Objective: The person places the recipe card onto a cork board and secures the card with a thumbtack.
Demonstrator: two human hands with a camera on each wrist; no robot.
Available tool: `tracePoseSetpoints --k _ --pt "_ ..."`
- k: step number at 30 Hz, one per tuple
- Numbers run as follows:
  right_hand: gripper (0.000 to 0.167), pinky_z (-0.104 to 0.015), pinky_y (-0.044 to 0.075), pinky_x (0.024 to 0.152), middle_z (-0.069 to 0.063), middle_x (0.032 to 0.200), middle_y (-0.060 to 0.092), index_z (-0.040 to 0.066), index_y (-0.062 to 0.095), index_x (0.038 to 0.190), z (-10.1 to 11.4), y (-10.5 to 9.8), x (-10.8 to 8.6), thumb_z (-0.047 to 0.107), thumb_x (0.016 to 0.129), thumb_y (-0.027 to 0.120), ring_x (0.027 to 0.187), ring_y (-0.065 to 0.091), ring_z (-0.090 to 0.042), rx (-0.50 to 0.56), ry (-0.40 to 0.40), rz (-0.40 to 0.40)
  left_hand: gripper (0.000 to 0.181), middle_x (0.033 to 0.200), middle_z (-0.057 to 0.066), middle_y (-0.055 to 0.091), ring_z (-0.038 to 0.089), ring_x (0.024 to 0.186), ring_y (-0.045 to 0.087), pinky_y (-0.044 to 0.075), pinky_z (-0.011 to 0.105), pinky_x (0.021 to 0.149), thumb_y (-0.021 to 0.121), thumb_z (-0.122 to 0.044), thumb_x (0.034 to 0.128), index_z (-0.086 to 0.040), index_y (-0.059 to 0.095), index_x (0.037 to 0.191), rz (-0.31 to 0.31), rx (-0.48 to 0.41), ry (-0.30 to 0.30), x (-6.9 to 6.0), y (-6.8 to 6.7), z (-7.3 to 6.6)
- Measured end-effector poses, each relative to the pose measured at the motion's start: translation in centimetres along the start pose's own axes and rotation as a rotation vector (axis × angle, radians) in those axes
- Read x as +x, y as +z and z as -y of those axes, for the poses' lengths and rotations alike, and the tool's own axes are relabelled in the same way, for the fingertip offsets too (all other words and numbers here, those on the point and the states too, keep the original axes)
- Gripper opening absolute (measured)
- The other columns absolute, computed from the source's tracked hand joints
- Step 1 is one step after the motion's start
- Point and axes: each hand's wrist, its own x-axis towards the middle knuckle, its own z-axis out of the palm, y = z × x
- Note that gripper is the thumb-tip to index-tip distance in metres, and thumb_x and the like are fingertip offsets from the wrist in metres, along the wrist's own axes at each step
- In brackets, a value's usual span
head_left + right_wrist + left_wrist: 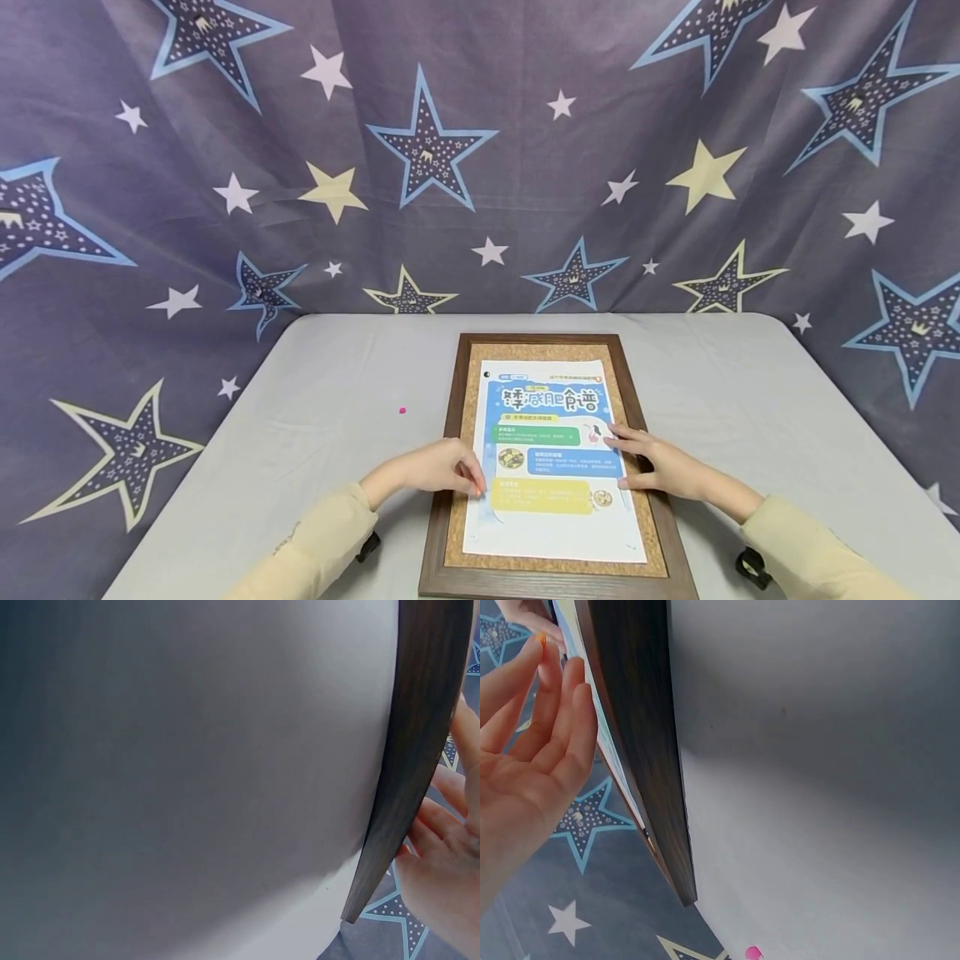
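Note:
A printed paper poster (555,533) lies on a cork board (456,533) with a brown wooden frame (555,581). At the poster's left edge, low down, my left hand (441,468) pinches a small orange push pin (540,636) between thumb and forefinger; its other fingers are loosely bent. My right hand (663,467) rests at the poster's right edge with fingers spread, across the frame's right side. A black pin (487,375) sits at the poster's top left corner, and an orange pin (598,379) at its top right.
A pink pin (402,410) lies on the grey-covered table (337,375), left of the board. Dark wrist straps (752,568) show by both sleeves. A star-patterned curtain (525,208) hangs behind and beside the table.

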Motion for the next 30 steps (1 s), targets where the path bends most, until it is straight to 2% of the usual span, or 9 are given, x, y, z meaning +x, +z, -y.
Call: tracePoseSetpoints --k 6,18,30 --pt "0.064 -0.055 0.034 0.087 -0.029 0.134 0.031 -0.007 0.044 0.125 0.2 0.0 -0.1 0.037 0.081 0.06 0.119 0.031 -0.047 -0.006 -0.02 -0.01 0.004 0.071 -0.004 0.065 -0.001 0.059 0.054 0.047 0.017 0.058 0.067 -0.005 0.0756 -0.004 0.07 0.078 0.072 -0.022 0.009 -0.2 0.3 -0.3" --pt "0.065 -0.054 0.033 0.089 -0.027 0.136 0.03 -0.006 0.043 0.126 0.2 -0.1 0.0 0.036 0.08 0.061 0.121 0.029 -0.045 0.013 0.01 -0.001 0.006 0.073 0.005 0.067 -0.001 0.06 0.056 0.048 0.017 0.059 0.064 0.002 0.0755 0.0 0.069 0.079 0.173 -0.075 0.032 -0.7 0.7 -1.1" --pt "0.066 -0.054 0.033 0.09 -0.026 0.136 0.029 -0.005 0.043 0.126 0.2 0.0 -0.1 0.038 0.08 0.061 0.122 0.028 -0.045 0.026 0.034 0.011 0.006 0.072 0.006 0.067 -0.001 0.058 0.056 0.048 0.017 0.058 0.064 0.003 0.0749 0.001 0.068 0.079 0.218 -0.081 0.036 -0.9 1.0 -1.4"
